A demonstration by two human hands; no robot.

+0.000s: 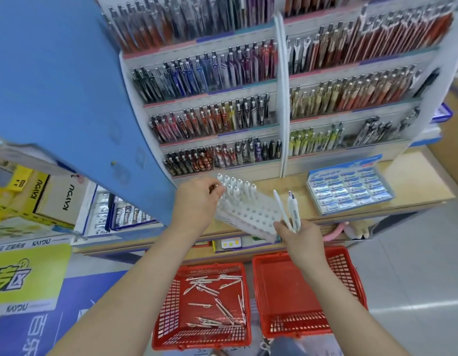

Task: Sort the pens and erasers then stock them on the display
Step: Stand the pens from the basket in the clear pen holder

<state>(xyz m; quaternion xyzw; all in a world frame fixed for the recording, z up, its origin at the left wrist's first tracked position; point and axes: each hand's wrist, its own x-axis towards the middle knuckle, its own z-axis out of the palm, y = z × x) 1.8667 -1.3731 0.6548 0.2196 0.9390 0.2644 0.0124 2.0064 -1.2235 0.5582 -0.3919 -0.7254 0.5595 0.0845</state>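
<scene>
Centre frame, the right hand [301,236] grips fanned pens [294,209] that may slip as the left hand [197,200], its hold unclear, crowds the tilted rack [256,217].

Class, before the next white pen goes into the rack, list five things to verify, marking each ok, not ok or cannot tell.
1. Right hand holds white pens: ok.
2. Pen rack has free holes in front: ok.
3. Left hand grips the rack firmly: cannot tell, it is at the back-left corner.
4. Rack fully on the shelf: not ok, its front corner seems to hang past the edge.
5. More loose pens wait in the left red basket: ok.
</scene>
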